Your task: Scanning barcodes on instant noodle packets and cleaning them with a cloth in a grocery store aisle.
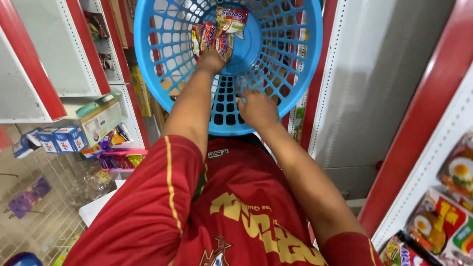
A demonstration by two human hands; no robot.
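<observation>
While the left hand (211,61) reaches deep into the round blue basket (295,59), its fingers are closed on a bunch of noodle packets (213,37), red and yellow wrappers fanned out against the basket's solid floor. One more packet (231,19) lies just above them, touching the bunch, its yellow and red face turned toward the camera. The right hand (257,107) sits lower, at the near rim of the basket, fingers curled through the slotted wall and gripping it, so the basket is tipped with its open mouth facing the person. Both forearms run up from a red shirt (236,216) with yellow lettering and yellow piping on the sleeves.

Beyond the basket, white shelf uprights with red edging stand on both sides. To the left, small blue and white boxes (59,139) sit in a row on a shelf, with a larger pale carton (101,118) beside them and shiny purple and yellow sachets (116,160) just below. At the lower right, a shelf holds more noodle packs (438,221) showing pictures of halved eggs.
</observation>
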